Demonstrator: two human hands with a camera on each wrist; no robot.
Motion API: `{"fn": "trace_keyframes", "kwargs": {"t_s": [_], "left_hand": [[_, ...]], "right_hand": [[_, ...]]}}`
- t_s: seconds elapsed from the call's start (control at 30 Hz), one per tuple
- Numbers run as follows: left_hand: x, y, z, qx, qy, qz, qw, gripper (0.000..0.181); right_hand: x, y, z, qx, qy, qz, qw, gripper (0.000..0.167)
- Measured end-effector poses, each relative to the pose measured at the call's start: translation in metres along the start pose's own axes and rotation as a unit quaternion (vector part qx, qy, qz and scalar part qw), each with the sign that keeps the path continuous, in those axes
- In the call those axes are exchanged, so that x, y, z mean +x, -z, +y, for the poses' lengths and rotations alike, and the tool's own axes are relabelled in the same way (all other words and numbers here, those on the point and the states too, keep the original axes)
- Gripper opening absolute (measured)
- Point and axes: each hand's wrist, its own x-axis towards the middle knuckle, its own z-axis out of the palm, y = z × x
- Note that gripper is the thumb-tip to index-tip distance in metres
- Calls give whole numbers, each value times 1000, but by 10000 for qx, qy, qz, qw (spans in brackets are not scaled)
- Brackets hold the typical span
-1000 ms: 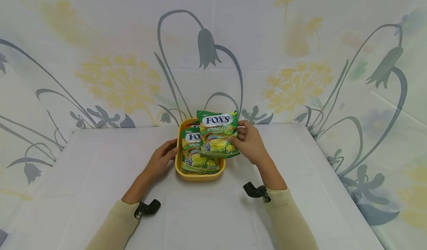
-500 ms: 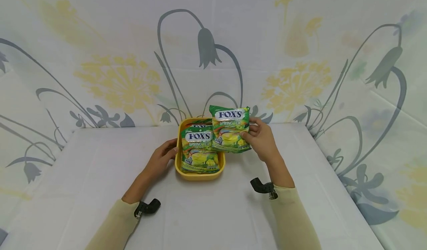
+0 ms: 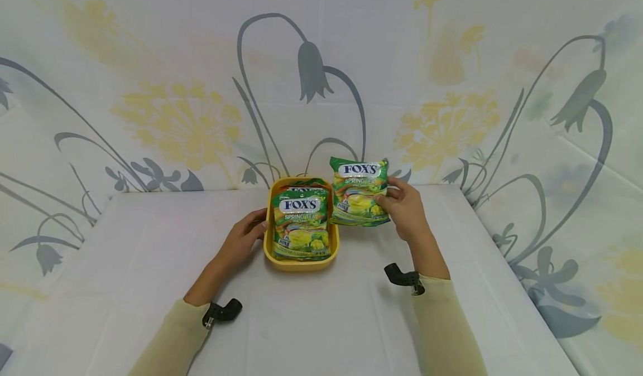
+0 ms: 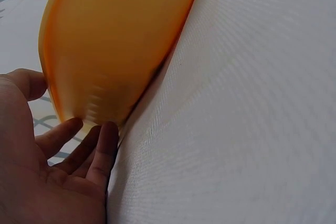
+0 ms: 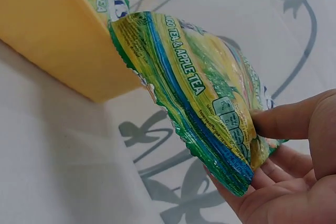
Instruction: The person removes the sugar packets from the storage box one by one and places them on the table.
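Nearby, two pale sleeves (image 3: 171, 331) are stretched over the white table (image 3: 311, 326), with a black device (image 3: 224, 312) worn at each wrist. Farther in, a yellow tub (image 3: 301, 266) is set at the middle, presumably so that it can be reached from both sides. Its left side is touched by the left hand (image 3: 242, 237): the thumb is placed at the rim and the loosely bent fingers are rested against the outer wall, likely to stop the tub sliding. Inside, candy bags (image 3: 301, 225) are stacked face up; their number cannot be told. By the right hand (image 3: 406, 211), another candy bag (image 3: 359, 193) is pinched at its right edge, thumb in front and fingers behind, so its printed face is mostly left uncovered. That bag is held up just beside the tub's right rim; whether they touch cannot be told. Behind, a flowered cloth (image 3: 281, 114) is hung.
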Motion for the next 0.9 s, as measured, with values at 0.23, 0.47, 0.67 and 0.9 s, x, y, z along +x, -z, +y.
{"fn": "trace_keyframes", "kwargs": {"t_s": [0.23,0.47,0.67,0.9], "left_hand": [[0,0,1,-36,21,-17,10000,52],[-1,0,0,14,44,-5,10000,52],[-1,-1,0,66,69,12,10000,52],[-1,-1,0,63,62,20,10000,51]], "right_hand": [[4,9,9,162,-311,252,9991,61],[10,14,23,231,-538,315,9978,60],[15,10,33,227,-746,339,9964,60],[18,8,46,205,-922,339,9950,58]]}}
